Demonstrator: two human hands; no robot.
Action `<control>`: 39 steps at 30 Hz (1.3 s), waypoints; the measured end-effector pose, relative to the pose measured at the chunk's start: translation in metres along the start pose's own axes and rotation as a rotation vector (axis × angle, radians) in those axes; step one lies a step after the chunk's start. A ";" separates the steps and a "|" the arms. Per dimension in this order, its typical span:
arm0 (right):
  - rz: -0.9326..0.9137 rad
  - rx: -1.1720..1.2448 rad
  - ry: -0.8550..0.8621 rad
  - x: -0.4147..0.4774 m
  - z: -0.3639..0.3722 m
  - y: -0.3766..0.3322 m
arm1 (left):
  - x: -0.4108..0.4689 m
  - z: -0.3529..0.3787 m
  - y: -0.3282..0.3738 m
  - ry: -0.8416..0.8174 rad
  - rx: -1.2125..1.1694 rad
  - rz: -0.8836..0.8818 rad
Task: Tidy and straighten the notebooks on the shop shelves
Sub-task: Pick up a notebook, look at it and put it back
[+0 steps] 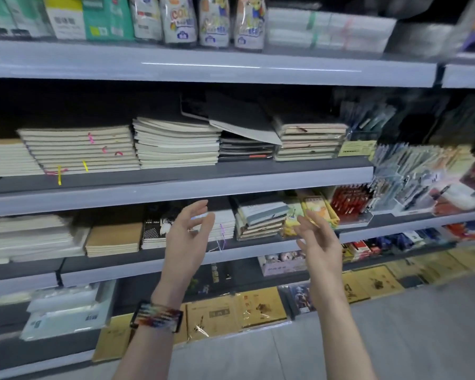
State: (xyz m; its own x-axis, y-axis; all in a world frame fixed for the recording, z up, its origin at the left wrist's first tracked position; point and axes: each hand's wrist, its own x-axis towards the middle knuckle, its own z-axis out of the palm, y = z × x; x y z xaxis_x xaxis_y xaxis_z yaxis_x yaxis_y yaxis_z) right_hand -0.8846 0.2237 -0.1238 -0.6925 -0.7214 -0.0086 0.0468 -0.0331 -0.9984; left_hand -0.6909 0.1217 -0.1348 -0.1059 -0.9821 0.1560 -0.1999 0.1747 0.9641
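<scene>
Black-white notebook (154, 229) cover reads "FOR YOU". Notebook stacks (176, 145) flat on grey shelves (176, 189); dark notebook (242, 119) tilted atop. Left hand (187, 234), right hand (317, 238) raised before lower shelf (121, 270), fingers loose, holding nothing. Grey floor (409, 338).

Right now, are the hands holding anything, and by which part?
Nothing is held. The left hand and the right hand are both raised and open, fingers relaxed, gripping nothing.

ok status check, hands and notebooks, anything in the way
Left hand open, right hand open, both empty, in front of the lower shelf. Dark notebooks on the middle shelf lie askew atop their stack. Nothing blocking.
</scene>
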 end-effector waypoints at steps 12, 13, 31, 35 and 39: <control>0.002 0.046 -0.060 0.039 -0.037 -0.012 | 0.000 0.045 0.040 0.041 0.010 0.061; -0.002 0.043 -0.068 0.043 -0.034 -0.013 | 0.004 0.044 0.043 0.054 0.004 0.065; -0.093 0.050 -0.121 0.121 0.039 -0.038 | 0.119 0.041 0.058 0.152 -0.097 0.035; -0.099 0.062 -0.098 0.133 0.043 -0.042 | 0.138 0.047 0.065 0.163 -0.141 -0.014; -0.115 0.076 -0.072 0.140 0.046 -0.046 | 0.152 0.056 0.076 0.128 -0.220 -0.065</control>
State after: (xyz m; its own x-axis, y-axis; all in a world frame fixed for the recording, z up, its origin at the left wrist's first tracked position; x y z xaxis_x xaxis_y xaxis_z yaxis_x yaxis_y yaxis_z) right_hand -0.9505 0.0929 -0.0763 -0.6432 -0.7575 0.1121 0.0266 -0.1684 -0.9854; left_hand -0.7773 -0.0107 -0.0496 0.0276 -0.9941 0.1046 0.0160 0.1051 0.9943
